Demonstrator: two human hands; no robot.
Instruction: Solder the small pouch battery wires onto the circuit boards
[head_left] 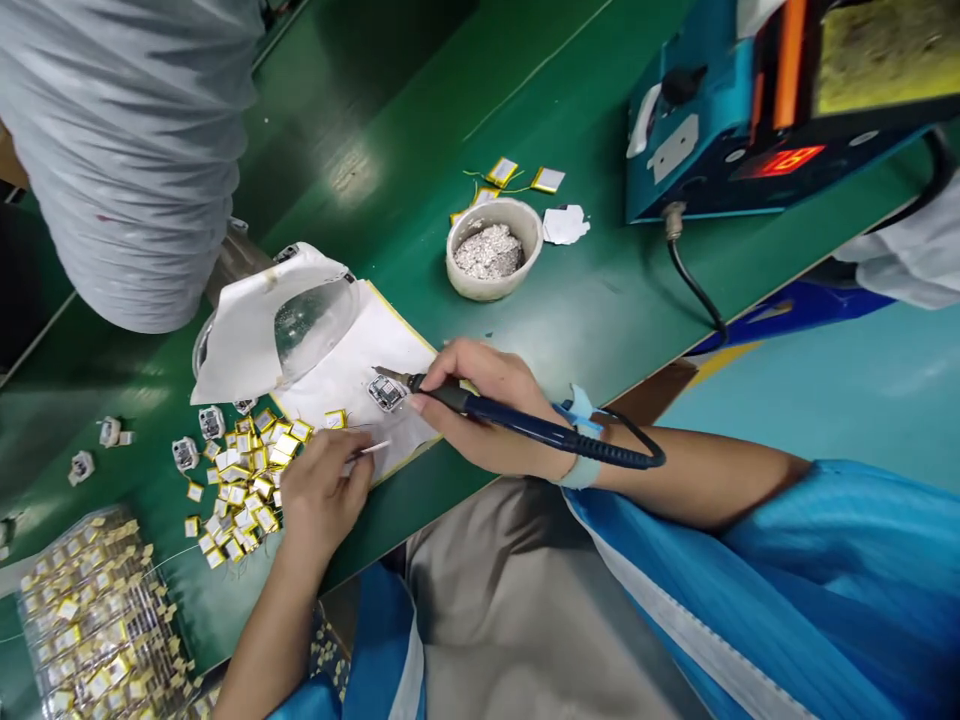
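Note:
My right hand (pixel 499 400) grips a soldering iron (pixel 525 420) like a pen. Its tip is over or beside a small round circuit board (pixel 388 392) in a white case, lying on a white sheet (pixel 341 360); contact cannot be made out. My left hand (pixel 328 490) is closed in a pinch at the sheet's lower edge. A thin whitish strip (pixel 375 447) sticks out from its fingers, its kind unclear. Close beside that hand lies a heap of small yellow-edged battery cells (pixel 244 490). Several similar boards (pixel 211 422) lie by the heap.
A bowl of silvery grains (pixel 491 250) stands beyond the sheet, with loose cells (pixel 547 180) behind it. The blue soldering station (pixel 697 140) with a lit display is at upper right. A filled plastic tray (pixel 97 620) sits lower left. Another person's grey sleeve (pixel 135 150) reaches in upper left.

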